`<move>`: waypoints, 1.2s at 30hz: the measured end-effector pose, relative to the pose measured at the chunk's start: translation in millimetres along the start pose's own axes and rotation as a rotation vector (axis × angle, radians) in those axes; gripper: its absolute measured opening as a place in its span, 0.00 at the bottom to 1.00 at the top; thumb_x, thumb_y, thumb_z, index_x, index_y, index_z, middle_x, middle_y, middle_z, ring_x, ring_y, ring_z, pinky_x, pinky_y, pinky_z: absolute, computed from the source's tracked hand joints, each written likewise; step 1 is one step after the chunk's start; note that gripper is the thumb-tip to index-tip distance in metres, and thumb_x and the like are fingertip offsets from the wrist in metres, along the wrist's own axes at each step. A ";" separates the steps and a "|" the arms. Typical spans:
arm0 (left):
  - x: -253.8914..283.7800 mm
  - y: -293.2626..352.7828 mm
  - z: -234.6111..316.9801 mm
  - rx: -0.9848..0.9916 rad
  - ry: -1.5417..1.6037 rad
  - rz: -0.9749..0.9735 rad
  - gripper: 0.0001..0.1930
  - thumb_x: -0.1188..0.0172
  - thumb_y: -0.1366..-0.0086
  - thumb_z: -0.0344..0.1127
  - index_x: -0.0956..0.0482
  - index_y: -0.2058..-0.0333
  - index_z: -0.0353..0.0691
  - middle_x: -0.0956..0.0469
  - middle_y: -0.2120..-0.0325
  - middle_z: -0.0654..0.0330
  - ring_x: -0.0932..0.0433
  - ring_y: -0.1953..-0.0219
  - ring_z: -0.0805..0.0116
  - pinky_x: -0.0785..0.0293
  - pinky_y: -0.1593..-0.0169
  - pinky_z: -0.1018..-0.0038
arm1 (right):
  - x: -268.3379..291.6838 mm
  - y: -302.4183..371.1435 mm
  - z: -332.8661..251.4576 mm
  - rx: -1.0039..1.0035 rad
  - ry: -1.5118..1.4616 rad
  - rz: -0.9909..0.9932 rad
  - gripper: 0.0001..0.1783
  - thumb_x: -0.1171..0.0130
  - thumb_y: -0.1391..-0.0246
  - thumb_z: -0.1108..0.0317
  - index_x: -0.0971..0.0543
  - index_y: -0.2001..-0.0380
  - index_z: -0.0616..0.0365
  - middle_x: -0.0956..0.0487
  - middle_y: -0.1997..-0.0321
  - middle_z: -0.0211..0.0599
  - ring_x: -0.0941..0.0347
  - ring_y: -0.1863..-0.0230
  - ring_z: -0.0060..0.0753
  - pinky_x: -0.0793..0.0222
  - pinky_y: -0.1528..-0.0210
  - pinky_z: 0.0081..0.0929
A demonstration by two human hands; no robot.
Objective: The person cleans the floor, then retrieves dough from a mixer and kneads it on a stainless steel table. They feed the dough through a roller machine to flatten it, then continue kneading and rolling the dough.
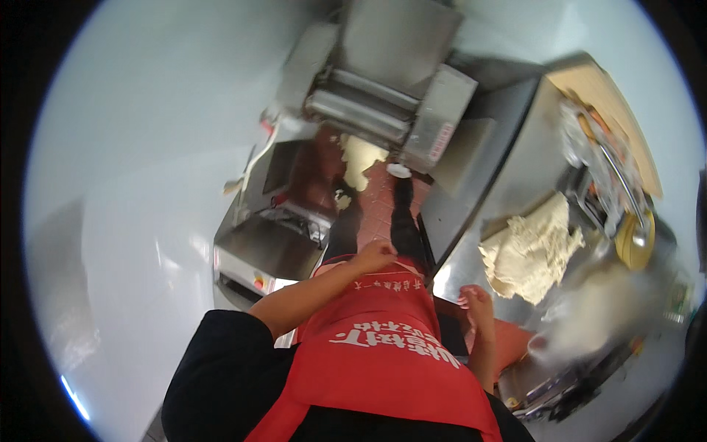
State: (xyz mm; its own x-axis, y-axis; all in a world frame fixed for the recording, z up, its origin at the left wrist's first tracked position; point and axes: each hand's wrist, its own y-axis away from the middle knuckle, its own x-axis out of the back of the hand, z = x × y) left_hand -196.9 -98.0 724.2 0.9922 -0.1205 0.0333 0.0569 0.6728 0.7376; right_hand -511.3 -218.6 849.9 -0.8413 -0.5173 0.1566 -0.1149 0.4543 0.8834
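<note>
My left hand [375, 255] is in front of the red apron [379, 368] at waist height, its fingers curled in with nothing visible in them. Off to the right of the apron is my right hand [477, 303], raised, its fingers loosely bent and a little apart, holding nothing I can see. Nearest to it, a large rough slab of pale dough [532, 249] lies on the steel worktable [464, 239]. Ahead of me stands a steel dough roller machine [368, 103]. A ragged piece of dough [361, 158] shows below its rollers, near the floor.
Left of my legs is a low steel machine [276, 250], with a white cable [259, 156] behind it. On the right are a wooden board [611, 110], a plastic bag with a metal-handled tool [620, 173], a yellow bowl [635, 239] and a blurred whitish bag [600, 313]. Red tiles [375, 214] cover the floor.
</note>
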 end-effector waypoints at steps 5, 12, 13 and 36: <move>44.5 17.8 -168.3 0.548 0.361 0.342 0.08 0.39 0.43 0.31 0.22 0.64 0.38 0.21 0.74 0.60 0.22 0.73 0.70 0.25 0.75 0.76 | -107.7 -31.5 -30.0 0.105 0.049 -0.387 0.06 0.47 0.41 0.74 0.22 0.62 0.60 0.21 0.69 0.33 0.24 0.67 0.28 0.28 0.60 0.26; 36.3 -64.2 -353.1 0.337 0.075 0.557 0.11 0.40 0.45 0.39 0.21 0.67 0.38 0.21 0.70 0.48 0.22 0.66 0.49 0.26 0.60 0.59 | -119.3 -102.4 -22.2 0.968 0.990 0.139 0.15 0.48 0.53 0.76 0.24 0.59 0.59 0.25 0.54 0.47 0.31 0.46 0.58 0.38 0.42 0.50; 37.2 -83.5 -373.2 0.322 -0.015 0.586 0.13 0.42 0.44 0.42 0.20 0.67 0.38 0.20 0.68 0.43 0.22 0.61 0.41 0.26 0.54 0.52 | -116.8 -113.3 -13.2 0.942 1.055 0.193 0.15 0.47 0.52 0.75 0.24 0.58 0.60 0.25 0.52 0.47 0.32 0.43 0.58 0.40 0.40 0.51; 58.1 -286.9 -520.5 0.191 0.105 1.078 0.21 0.38 0.46 0.36 0.27 0.52 0.38 0.26 0.56 0.42 0.28 0.52 0.40 0.30 0.46 0.54 | -133.2 -129.5 -6.5 0.824 1.499 0.310 0.15 0.49 0.46 0.67 0.20 0.59 0.62 0.20 0.57 0.45 0.29 0.51 0.54 0.38 0.44 0.50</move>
State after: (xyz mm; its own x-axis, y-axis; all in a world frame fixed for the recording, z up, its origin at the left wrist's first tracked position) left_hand -97.7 81.8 163.5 0.5156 0.5316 0.6720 -0.8546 0.2623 0.4482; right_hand -380.9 -213.2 717.5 0.2418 -0.2977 0.9235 -0.6753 0.6318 0.3805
